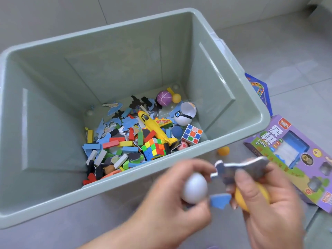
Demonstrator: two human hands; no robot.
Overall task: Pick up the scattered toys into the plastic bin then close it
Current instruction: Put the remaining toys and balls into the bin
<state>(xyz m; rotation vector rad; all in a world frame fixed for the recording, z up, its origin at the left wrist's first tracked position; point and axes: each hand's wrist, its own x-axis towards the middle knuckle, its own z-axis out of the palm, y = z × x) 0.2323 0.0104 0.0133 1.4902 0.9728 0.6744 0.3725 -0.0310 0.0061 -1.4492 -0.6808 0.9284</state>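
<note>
Head view: in the lower right of the frame, the left hand (pixel 179 193) closes its grip on a white ball (pixel 195 188). The right hand (pixel 269 205) grips an orange ball (pixel 263 194) and a grey puzzle piece (pixel 239 166), just outside the open green bin (pixel 125 177).

Bright, even, diffuse light; soft shadows inside the bin (pixel 45 123), faint glare on floor tiles (pixel 296 69). Motion blur on left hand (pixel 172 194) and right hand (pixel 269 203); frame edges bow.

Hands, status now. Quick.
Left hand: grips a white ball.
Right hand: holds an orange ball and a grey puzzle piece.
</note>
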